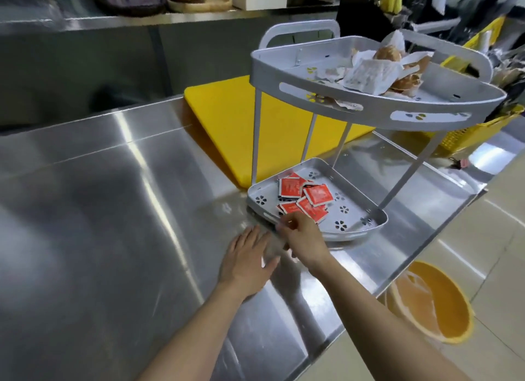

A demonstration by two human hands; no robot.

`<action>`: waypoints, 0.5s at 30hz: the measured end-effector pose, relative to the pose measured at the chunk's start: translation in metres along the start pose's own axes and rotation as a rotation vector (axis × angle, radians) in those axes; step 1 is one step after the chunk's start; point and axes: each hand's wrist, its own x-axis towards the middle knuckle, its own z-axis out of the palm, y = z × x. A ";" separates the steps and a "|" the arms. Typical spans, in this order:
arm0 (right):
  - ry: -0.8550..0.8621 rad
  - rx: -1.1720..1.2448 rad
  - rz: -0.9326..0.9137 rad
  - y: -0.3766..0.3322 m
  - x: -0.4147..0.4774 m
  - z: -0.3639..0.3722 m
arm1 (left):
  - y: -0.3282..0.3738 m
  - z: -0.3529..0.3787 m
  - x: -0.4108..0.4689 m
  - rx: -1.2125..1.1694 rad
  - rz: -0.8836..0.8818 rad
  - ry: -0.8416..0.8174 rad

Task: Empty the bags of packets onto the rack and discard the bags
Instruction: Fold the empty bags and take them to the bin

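Note:
A grey two-tier rack point(355, 108) stands on the steel table. Several red packets point(305, 199) lie in its lower tray point(352, 207). The upper tray holds crumpled white and brown paper packets point(380, 68). A clear, nearly invisible plastic bag point(274, 243) lies on the table at the lower tray's front edge. My right hand point(304, 238) is over that edge, with its fingertips pinched on the bag. My left hand point(247, 260) lies flat on the table beside it, fingers spread, its fingertips at the bag's left side.
A yellow cutting board point(227, 119) lies behind the rack. At the right stands a yellow basket point(471, 133). An orange bin point(431, 301) sits on the floor below the table's right edge. A shelf with stacked items runs along the back.

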 end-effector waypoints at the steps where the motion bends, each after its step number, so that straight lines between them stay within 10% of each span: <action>1: -0.048 -0.008 -0.034 -0.006 -0.002 0.013 | -0.007 -0.007 -0.004 -0.015 -0.003 0.000; 15: -0.781 -0.221 -0.324 -0.097 -0.092 0.278 | -0.216 -0.104 -0.252 -0.086 -0.945 0.415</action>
